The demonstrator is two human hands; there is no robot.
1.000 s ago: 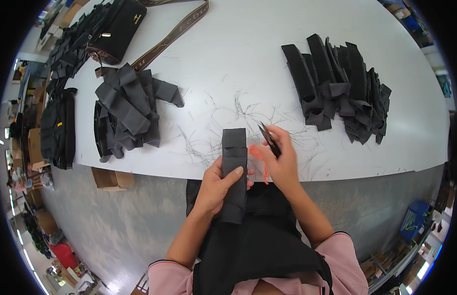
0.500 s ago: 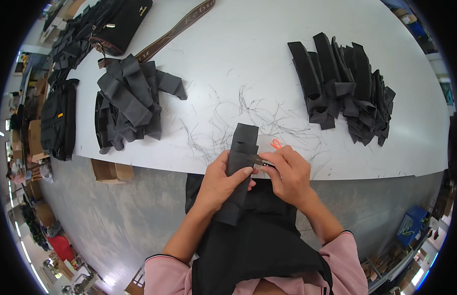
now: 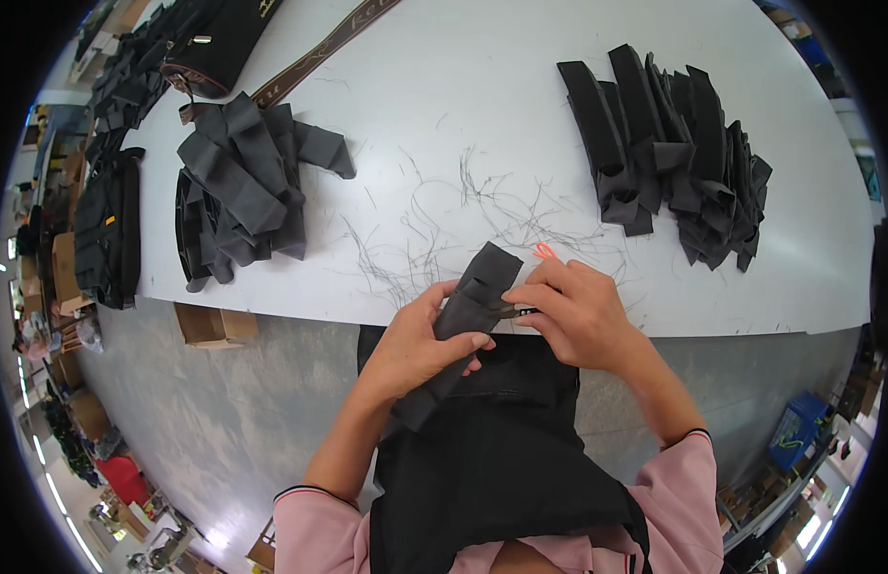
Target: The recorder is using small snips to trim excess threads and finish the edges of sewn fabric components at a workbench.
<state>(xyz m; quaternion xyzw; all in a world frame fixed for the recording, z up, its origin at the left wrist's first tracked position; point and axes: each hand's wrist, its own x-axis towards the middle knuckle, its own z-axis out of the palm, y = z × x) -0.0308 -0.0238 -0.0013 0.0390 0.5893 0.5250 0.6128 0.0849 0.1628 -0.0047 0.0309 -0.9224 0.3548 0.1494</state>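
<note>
My left hand (image 3: 420, 340) grips a folded black fabric strip (image 3: 468, 301), its thumb lying across the front. The strip tilts, its upper end leaning right over the table edge and its lower end hanging over my black apron. In my right hand (image 3: 578, 311) are small thread snips (image 3: 523, 311), mostly hidden by the fingers. Their blades point left and meet the strip's right side. An orange cord loop (image 3: 544, 251) sticks out above that hand.
Loose thread ends (image 3: 463, 206) are scattered over the white table (image 3: 444, 57). Piles of black strips lie at left (image 3: 243, 182) and right (image 3: 678, 158). Farther left are a black bag (image 3: 214, 48), a brown lettered strap (image 3: 329, 48) and a black backpack (image 3: 109, 230). A cardboard box (image 3: 214, 325) stands below the edge.
The strip has turned clockwise, its upper end swinging right. My right hand has shifted slightly right and up, with the snips still at the strip's side.
</note>
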